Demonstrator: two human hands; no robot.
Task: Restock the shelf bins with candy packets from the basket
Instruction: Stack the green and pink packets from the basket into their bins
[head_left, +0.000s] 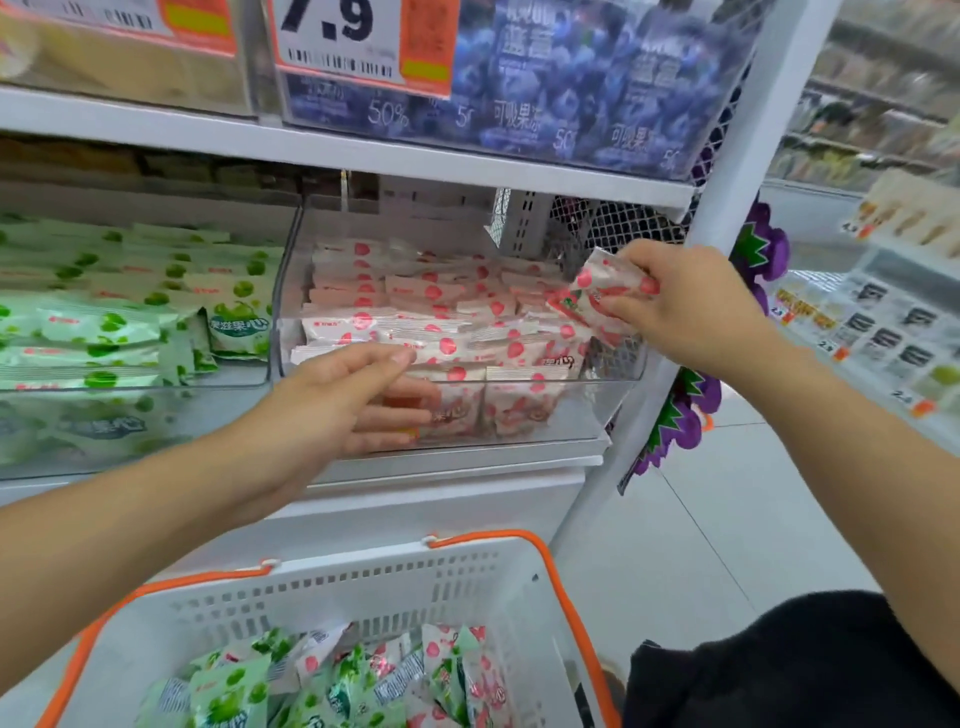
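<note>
Scene was brightly and evenly lit, white and diffuse, apparently from overhead; no lamp was in view. Shadows were soft: a faint one under the upper shelf (363, 156), another under the left hand (353, 400). Mild glare sat on the clear bin front (519, 410). Wide-angle distortion bowed the white upright post (727, 208) and stretched both forearms. The price tag (337, 41), blue pouches (571, 83) and far aisle racks (883, 130) were blurred; centre was sharper.
</note>
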